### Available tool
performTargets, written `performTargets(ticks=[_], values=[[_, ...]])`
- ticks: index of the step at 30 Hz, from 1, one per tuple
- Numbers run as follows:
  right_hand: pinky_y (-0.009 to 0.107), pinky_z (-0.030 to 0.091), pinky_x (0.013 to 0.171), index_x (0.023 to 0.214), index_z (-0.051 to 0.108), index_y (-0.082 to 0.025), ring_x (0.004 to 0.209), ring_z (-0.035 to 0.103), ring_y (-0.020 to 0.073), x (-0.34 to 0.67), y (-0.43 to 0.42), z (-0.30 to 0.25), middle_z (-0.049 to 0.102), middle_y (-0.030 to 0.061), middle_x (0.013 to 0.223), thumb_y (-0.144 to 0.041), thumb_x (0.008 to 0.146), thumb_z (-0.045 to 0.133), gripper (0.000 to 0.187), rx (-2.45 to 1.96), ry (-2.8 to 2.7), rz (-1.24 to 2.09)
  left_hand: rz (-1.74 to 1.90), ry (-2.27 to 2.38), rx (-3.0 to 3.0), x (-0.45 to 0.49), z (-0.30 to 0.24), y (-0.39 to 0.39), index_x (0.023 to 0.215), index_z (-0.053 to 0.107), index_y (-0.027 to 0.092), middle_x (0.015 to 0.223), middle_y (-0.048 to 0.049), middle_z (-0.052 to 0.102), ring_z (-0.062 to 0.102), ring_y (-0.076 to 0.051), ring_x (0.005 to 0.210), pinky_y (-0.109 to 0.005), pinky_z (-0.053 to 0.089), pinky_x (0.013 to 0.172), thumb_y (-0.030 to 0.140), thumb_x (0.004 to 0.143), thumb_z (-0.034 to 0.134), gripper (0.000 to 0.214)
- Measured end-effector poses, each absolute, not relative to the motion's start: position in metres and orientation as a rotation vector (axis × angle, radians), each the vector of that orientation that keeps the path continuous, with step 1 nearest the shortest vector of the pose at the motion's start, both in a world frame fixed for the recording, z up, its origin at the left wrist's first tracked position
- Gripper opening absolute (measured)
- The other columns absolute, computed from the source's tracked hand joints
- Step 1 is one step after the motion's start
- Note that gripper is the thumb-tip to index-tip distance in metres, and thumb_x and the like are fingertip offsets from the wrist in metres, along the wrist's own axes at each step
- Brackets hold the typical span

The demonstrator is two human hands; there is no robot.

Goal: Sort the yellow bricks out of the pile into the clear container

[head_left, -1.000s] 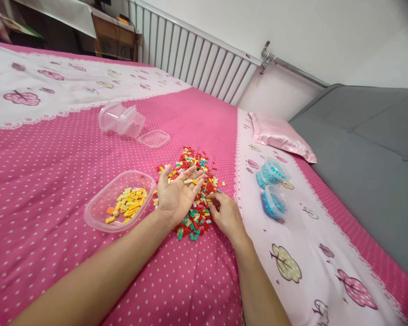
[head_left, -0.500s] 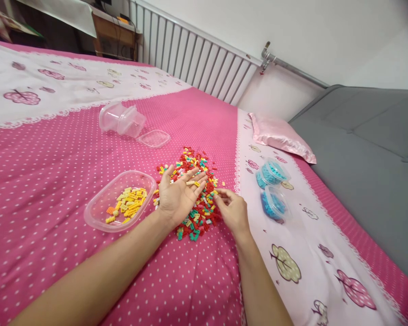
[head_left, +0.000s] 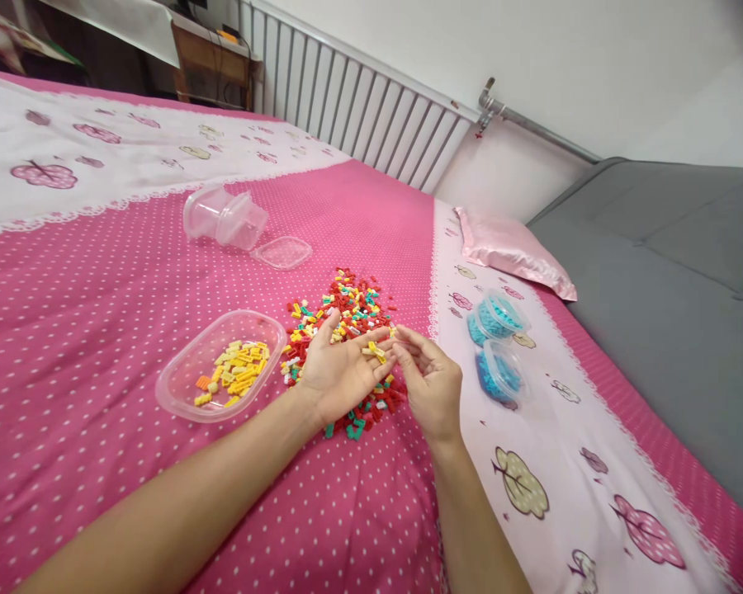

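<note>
My left hand [head_left: 342,367] is palm up above the pile, fingers stretched out, and holds a few small yellow building bricks [head_left: 374,351] on the fingers. Close against those fingertips is my right hand [head_left: 430,379], its thumb and fingers pinched together. What sits in that pinch, if anything, I cannot make out. Beneath both hands spreads a pile of small building bricks [head_left: 352,297] in red, yellow, green and white, partly hidden by them. To the left, an open clear plastic container [head_left: 177,384] holds yellow bricks [head_left: 241,367] and an orange one.
Two clear tubs of blue bricks, a lighter one [head_left: 495,318] and a darker one [head_left: 499,371], stand at the right. Behind the pile lie stacked clear containers [head_left: 223,216] on their side and a clear lid [head_left: 283,252]. A pink pillow [head_left: 513,252] rests by the grey headboard [head_left: 669,256].
My left hand has moved slightly right and down, with the yellow bricks on its fingers. My right hand has come up against the left fingertips from the pile's right edge.
</note>
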State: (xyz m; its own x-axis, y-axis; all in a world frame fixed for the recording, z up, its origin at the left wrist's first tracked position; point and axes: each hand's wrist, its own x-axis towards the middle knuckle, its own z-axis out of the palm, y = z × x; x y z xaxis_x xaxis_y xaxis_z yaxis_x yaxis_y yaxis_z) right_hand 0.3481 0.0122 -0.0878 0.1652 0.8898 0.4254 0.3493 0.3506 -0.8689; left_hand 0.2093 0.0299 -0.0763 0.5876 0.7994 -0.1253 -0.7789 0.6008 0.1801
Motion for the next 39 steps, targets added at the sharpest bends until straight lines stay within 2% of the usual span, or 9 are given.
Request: performTargets(ticks=[5, 12, 21, 27, 32, 39], values=[[0.034, 0.053, 0.084, 0.102, 0.068, -0.016, 0.09, 0.067, 0.0193, 0.358, 0.016, -0.093, 0.071, 0.0082, 0.1, -0.027, 0.081, 0.057, 0.026, -1.366, -1.352, 0.466, 1.005, 0.285, 0.11, 0.209, -0.074, 0.032, 0.119, 0.048, 0.002, 0.096, -0.0189, 0.062, 0.062, -0.024, 0.092, -0.034, 0.049, 0.088, 0.05, 0.085, 0.04, 0.059], [0.034, 0.051, 0.082, 0.095, 0.07, -0.018, 0.082, 0.068, 0.0191, 0.36, 0.017, -0.097, 0.073, 0.0052, 0.091, -0.016, 0.079, 0.054, 0.023, -1.752, -1.619, 0.492, 1.203, 0.357, 0.119, 0.206, -0.068, 0.034, 0.121, 0.05, 0.004, 0.103, -0.0206, 0.063, 0.061, -0.027, 0.102, -0.038, 0.049, 0.091, 0.051, 0.085, 0.037, 0.061], [0.032, 0.047, 0.087, 0.111, 0.066, -0.015, 0.092, 0.062, 0.0202, 0.355, 0.015, -0.105, 0.065, 0.0102, 0.106, -0.009, 0.078, 0.053, 0.036, -1.829, -1.965, 0.369, 1.203, 0.363, 0.103, 0.206, -0.067, 0.034, 0.122, 0.05, 0.004, 0.103, -0.0204, 0.064, 0.061, -0.028, 0.103, -0.039, 0.05, 0.09, 0.05, 0.086, 0.036, 0.06], [0.032, 0.046, 0.088, 0.117, 0.064, -0.017, 0.097, 0.06, 0.0209, 0.353, 0.015, -0.105, 0.063, 0.0106, 0.104, -0.009, 0.081, 0.05, 0.039, -1.829, -1.999, 0.371, 1.201, 0.37, 0.111, 0.206, -0.066, 0.034, 0.122, 0.05, 0.003, 0.104, -0.0202, 0.063, 0.062, -0.027, 0.104, -0.038, 0.05, 0.09, 0.049, 0.086, 0.035, 0.06], [0.031, 0.045, 0.087, 0.105, 0.067, -0.018, 0.098, 0.059, 0.021, 0.352, 0.015, -0.104, 0.064, 0.0092, 0.102, -0.008, 0.08, 0.051, 0.032, -1.831, -1.975, 0.368, 1.203, 0.37, 0.109, 0.206, -0.067, 0.034, 0.122, 0.05, 0.003, 0.103, -0.0203, 0.064, 0.062, -0.027, 0.103, -0.038, 0.051, 0.089, 0.05, 0.086, 0.036, 0.06], [0.033, 0.047, 0.084, 0.092, 0.065, -0.018, 0.089, 0.062, 0.0203, 0.353, 0.018, -0.108, 0.068, 0.0067, 0.097, -0.009, 0.078, 0.053, 0.021, -1.802, -1.881, 0.358, 1.201, 0.361, 0.114, 0.206, -0.068, 0.035, 0.121, 0.05, 0.003, 0.102, -0.0205, 0.063, 0.062, -0.027, 0.102, -0.038, 0.051, 0.089, 0.05, 0.086, 0.037, 0.06]])
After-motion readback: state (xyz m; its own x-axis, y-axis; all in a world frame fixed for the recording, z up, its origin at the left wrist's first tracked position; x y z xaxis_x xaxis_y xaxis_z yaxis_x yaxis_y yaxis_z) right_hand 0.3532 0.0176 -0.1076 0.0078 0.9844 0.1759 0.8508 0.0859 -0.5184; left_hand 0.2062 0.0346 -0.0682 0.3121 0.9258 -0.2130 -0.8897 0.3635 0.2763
